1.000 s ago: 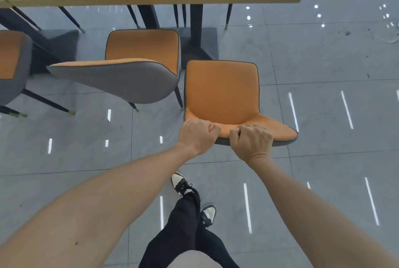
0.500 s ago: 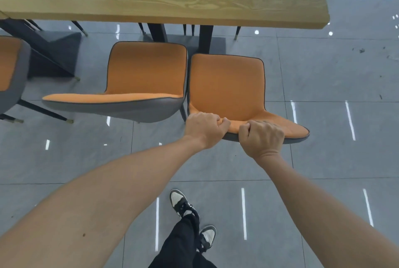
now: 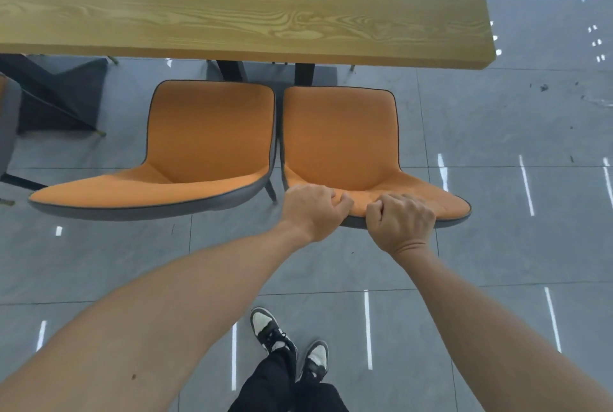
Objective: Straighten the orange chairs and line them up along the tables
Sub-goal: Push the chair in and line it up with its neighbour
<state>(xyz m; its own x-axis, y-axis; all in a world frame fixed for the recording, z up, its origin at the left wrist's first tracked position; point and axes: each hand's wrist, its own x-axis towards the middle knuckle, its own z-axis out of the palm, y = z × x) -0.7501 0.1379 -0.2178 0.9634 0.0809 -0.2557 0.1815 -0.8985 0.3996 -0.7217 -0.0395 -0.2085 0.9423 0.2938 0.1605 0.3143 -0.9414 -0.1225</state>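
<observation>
Two orange chairs with grey backs stand side by side in front of the wooden table [image 3: 232, 13], both facing it. My left hand [image 3: 311, 212] and my right hand [image 3: 401, 222] grip the top edge of the backrest of the right orange chair [image 3: 341, 136]. The left orange chair [image 3: 205, 139] sits almost touching it, its front edge level with the right one's. Both seats end just short of the table's near edge.
Part of a third chair [image 3: 8, 119] shows at the far left edge. Black table legs [image 3: 303, 73] stand behind the chairs. Grey tiled floor [image 3: 514, 246] stretches to the right. My feet in black-and-white shoes [image 3: 288, 348] stand behind the right chair.
The right chair has been pushed forward toward the table and now sits level with the left chair. Both hands kept their grip on its backrest.
</observation>
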